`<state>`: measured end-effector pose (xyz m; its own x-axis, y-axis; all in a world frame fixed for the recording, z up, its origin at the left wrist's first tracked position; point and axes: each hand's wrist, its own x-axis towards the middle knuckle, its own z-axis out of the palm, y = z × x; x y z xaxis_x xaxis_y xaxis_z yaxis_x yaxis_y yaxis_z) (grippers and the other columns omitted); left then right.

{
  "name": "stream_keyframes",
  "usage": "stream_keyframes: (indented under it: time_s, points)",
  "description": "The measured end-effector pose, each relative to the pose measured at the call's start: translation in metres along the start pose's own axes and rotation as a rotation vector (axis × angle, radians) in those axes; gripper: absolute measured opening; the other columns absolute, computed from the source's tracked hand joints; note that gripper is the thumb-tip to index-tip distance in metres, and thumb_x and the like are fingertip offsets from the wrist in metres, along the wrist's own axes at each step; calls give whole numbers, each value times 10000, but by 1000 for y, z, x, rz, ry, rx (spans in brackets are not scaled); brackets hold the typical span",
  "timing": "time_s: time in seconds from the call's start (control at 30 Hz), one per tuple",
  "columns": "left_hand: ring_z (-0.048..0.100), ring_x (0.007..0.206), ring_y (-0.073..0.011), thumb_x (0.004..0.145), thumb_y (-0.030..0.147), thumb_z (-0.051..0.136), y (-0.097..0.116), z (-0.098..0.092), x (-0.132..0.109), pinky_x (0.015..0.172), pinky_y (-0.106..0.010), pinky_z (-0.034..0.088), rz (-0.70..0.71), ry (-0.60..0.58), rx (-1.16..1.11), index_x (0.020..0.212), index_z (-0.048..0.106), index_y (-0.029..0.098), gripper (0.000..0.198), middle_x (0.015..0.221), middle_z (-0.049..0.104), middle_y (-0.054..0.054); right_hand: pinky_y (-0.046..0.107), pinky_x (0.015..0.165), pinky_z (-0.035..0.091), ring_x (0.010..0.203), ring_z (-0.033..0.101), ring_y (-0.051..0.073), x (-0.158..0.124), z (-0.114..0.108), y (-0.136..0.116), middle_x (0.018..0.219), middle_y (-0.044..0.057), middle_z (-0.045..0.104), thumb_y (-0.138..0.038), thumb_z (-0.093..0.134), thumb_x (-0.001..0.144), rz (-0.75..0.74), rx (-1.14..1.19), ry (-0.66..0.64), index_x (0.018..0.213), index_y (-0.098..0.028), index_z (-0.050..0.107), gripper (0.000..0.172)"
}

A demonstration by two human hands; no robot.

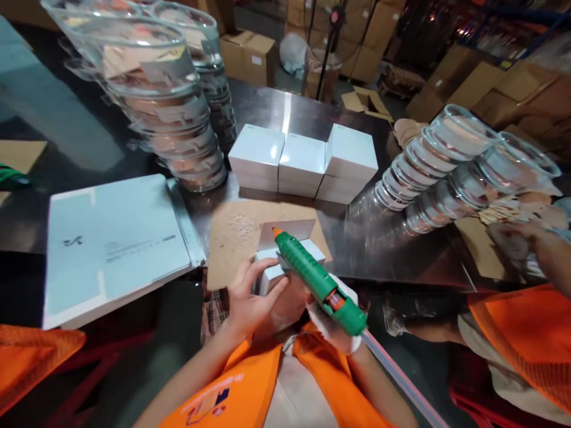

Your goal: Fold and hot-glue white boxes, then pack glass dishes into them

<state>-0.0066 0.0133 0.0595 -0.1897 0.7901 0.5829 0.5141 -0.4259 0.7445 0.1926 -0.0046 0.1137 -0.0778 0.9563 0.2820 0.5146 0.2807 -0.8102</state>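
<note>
My left hand (252,297) is closed round a small white box (285,258) with its flap raised, held over a brown cardboard sheet (241,232) at the table's near edge. My right hand (334,333), in a white glove, grips a green glue gun (319,280). The gun's orange nozzle points at the box's open flap. A clear glue stick trails from the back of the gun toward the lower right.
Three stacks of closed white boxes (303,160) stand behind the cardboard. Tall stacks of clear glass lids (165,95) rise at the left, and more of them (441,166) lean at the right. Flat white sheets (116,244) lie left. A co-worker's orange sleeve (521,333) is at the right.
</note>
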Motion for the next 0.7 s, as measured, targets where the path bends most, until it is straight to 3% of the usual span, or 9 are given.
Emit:
stream_keyframes:
  time_s: [0.07, 0.23, 0.33, 0.47, 0.6, 0.7]
  points:
    - [718, 1054, -227, 926, 388, 762, 1, 0, -1, 889, -336, 587, 12, 1, -3, 1098, 744, 230, 234, 1074, 763, -57, 307, 584, 590, 561, 638, 173, 1, 5, 0, 693, -4, 683, -352, 736, 858, -53, -27, -43, 821, -247, 693, 120]
    - [721, 1046, -240, 912, 400, 768, 1, -1, -1, 902, -355, 594, 12, 9, 9, 1059, 754, 233, 224, 1029, 773, -52, 306, 613, 558, 631, 643, 191, 4, 11, 8, 731, 19, 675, -376, 728, 853, -118, -99, 7, 816, -248, 671, 145]
    - [707, 1030, -219, 896, 346, 798, -1, -4, -3, 915, -329, 567, 27, 24, 1, 1071, 746, 247, 208, 1022, 767, -31, 316, 616, 552, 592, 599, 182, 3, 8, 16, 702, 9, 646, -350, 717, 862, -13, -57, 6, 819, -249, 672, 119]
    - [689, 1080, -222, 887, 336, 808, -11, -12, -9, 979, -337, 534, -17, 38, -3, 1080, 747, 251, 220, 1026, 761, -24, 389, 697, 593, 671, 646, 238, 0, 1, 37, 715, 36, 667, -385, 799, 779, 250, 121, 107, 778, -255, 682, 175]
    - [675, 1163, -252, 862, 383, 826, -25, -21, -15, 1052, -383, 516, -122, 45, -13, 1080, 752, 237, 273, 1047, 758, -45, 381, 542, 542, 546, 599, 229, 12, -5, 57, 601, 35, 635, -502, 802, 764, 446, 241, 135, 740, -239, 694, 285]
    - [675, 1148, -249, 860, 427, 816, -29, -23, -16, 1054, -380, 520, -190, 45, -54, 1066, 753, 236, 288, 1057, 754, -51, 302, 430, 438, 433, 522, 170, 36, 1, 70, 496, -2, 571, -565, 723, 823, 543, 318, 76, 871, -166, 775, 405]
